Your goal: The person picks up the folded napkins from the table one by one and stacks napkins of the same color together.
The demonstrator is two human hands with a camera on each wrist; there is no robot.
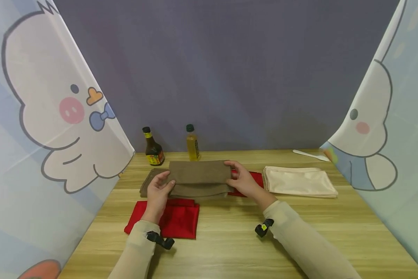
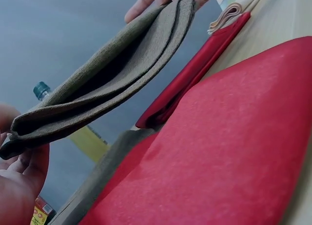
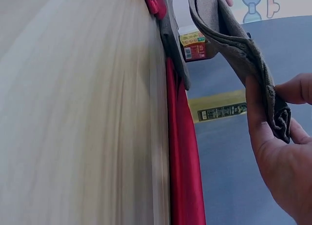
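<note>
A folded grey-brown cloth (image 1: 199, 172) is stretched level between two hands, raised above the table. My left hand (image 1: 157, 193) pinches its left end, thumb in front and fingers behind. At the opposite end, my right hand (image 1: 244, 181) grips the cloth the same way. The left wrist view shows the held cloth (image 2: 105, 76) edge-on, its several layers stacked with a gap between them. Under and behind it lie another grey-brown cloth (image 1: 146, 185) and a red cloth (image 1: 258, 179). A second folded red cloth (image 1: 179, 221) lies beneath my left forearm.
A folded cream cloth (image 1: 301, 182) lies on the right of the wooden table (image 1: 230, 248). Toward the back stand a dark sauce bottle (image 1: 154, 151) and a yellow oil bottle (image 1: 192, 145). A white plastic utensil (image 1: 310, 155) lies at the back right. Printed curtains border both sides.
</note>
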